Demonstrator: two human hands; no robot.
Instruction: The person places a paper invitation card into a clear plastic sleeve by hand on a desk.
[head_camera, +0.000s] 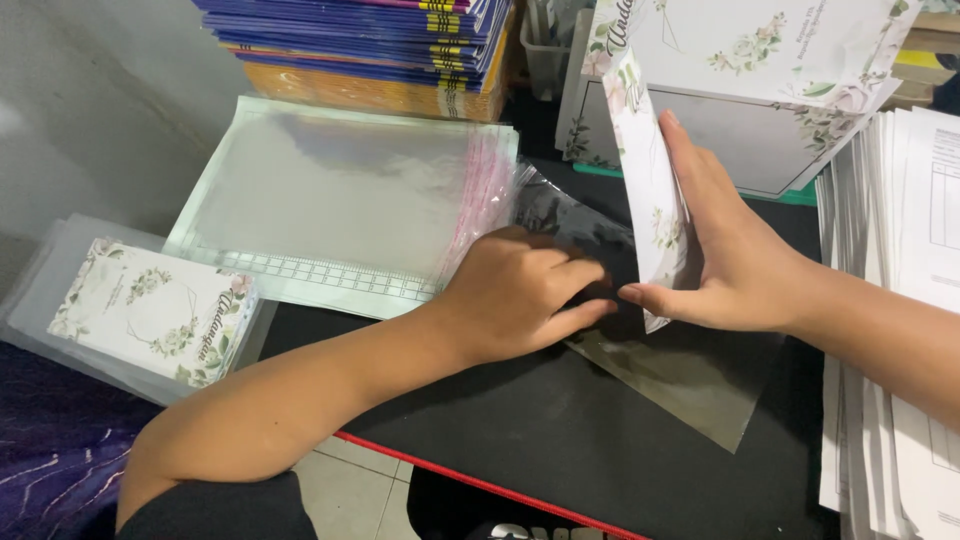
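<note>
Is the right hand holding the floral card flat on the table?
No. The right hand holds the floral card upright on its edge, over the clear plastic sleeve that the left hand presses down.

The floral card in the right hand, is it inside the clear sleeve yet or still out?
Mostly out. The floral card stands on edge in the right hand; only its bottom meets the clear sleeve, which the left hand presses flat.

A small print or stationery packing workspace: stacked floral cards (760, 45), clear sleeves (340, 190), bundled booklets (370, 40).
</note>
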